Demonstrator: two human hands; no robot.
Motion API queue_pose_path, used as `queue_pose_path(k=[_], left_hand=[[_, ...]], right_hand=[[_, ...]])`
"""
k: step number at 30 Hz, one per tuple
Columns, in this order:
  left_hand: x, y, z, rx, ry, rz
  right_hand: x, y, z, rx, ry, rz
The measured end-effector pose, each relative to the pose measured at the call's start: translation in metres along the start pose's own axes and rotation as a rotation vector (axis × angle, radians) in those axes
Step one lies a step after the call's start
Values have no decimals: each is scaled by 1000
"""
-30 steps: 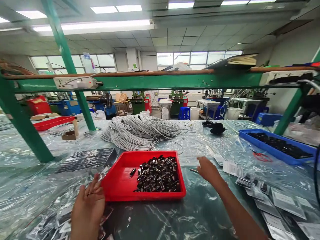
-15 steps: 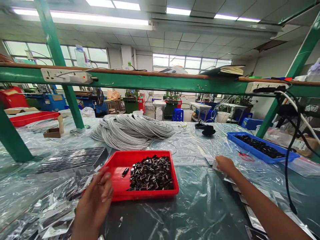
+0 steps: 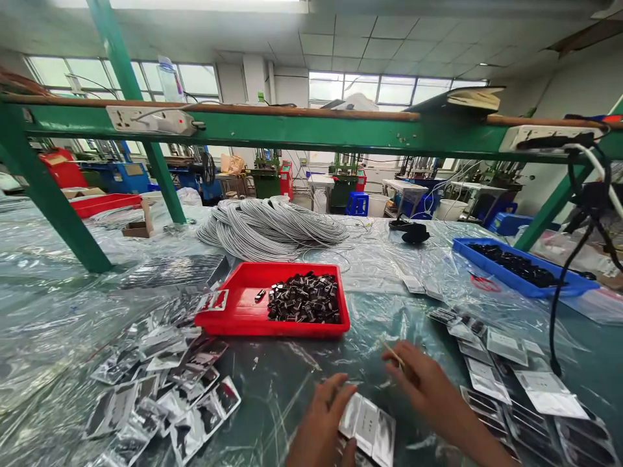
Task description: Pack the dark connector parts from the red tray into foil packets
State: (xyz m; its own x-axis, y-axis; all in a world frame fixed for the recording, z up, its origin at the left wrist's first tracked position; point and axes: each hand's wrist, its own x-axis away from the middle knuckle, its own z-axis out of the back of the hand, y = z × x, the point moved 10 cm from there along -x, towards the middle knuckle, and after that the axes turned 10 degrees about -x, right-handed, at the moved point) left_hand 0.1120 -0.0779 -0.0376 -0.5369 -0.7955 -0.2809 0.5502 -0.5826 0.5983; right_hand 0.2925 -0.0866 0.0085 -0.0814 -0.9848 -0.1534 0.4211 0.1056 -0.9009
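My left hand (image 3: 321,415) is low in the middle of the head view, its fingers and thumb around the edge of flat silvery packets (image 3: 372,429) with pale label panels. How many lie under the top one is hidden. To the right, my right hand (image 3: 426,386) is closed, with a thin tan strip (image 3: 393,354), possibly a rubber band, at its fingertips. Beyond both hands stands a red tray (image 3: 238,329) holding a heap of small black and metallic parts (image 3: 306,298). One such part lies apart at the heap's left.
Loose silvery packets (image 3: 160,395) spread at the left; more packets (image 3: 506,370) lie in rows at the right. A coil of grey cable (image 3: 272,230) sits behind the tray. A blue tray (image 3: 462,254) of black parts, a black cable (image 3: 559,311) and a green frame (image 3: 311,133) stand around.
My left hand has moved right from beside the red tray to the packets. My right hand has come back toward me from the far packets. The view has tilted down.
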Motion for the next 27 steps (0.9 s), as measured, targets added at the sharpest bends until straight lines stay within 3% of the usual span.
queue_pose_path(k=[2,4,6,8,12,15,22,27], left_hand=[[5,7,-23,-98,-104,-35],[8,5,-35,-161,-184,19],[11,0,-35,-190,-202,117],[17,-4,-29,-203,-169,206],[26,-8,-20,-141,-82,312],[24,-9,-18,-44,-44,357],[22,-11,-13,-15,36,367],[24,-11,-7,49,88,293]], right_hand=[[4,9,2,-346,36,-80],[5,17,-9,-747,54,-179],[2,15,-30,-1040,39,-217],[-4,8,-54,-1178,13,-198],[-17,0,-96,-1235,31,-130],[-21,-4,-114,-1173,20,-85],[-18,-15,-111,-1227,30,44],[-16,-18,-125,-1129,-82,71]])
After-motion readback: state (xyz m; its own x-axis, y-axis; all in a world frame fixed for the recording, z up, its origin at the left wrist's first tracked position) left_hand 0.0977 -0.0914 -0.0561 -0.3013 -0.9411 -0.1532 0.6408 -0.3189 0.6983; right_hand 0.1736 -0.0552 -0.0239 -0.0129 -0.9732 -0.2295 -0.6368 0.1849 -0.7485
